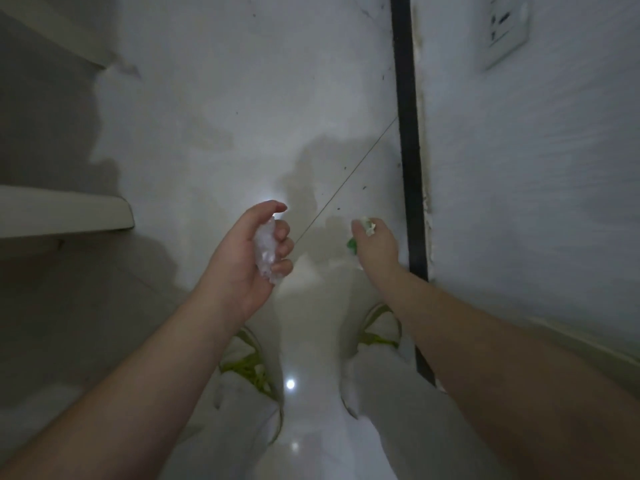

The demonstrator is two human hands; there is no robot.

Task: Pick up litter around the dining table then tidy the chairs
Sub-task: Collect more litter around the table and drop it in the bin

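White floor (pixel 214 109) underfoot. Left hand (pixel 247 252) grip curled round crumpled clear wrapper (pixel 265 249); right hand (pixel 375 244), at 3 o'clock, pinching green-white scrap (pixel 367 226).

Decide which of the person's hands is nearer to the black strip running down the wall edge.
Right. The right hand, pinching a white and green scrap, is just left of the black strip. The left hand, gripping crumpled clear plastic, is farther left.
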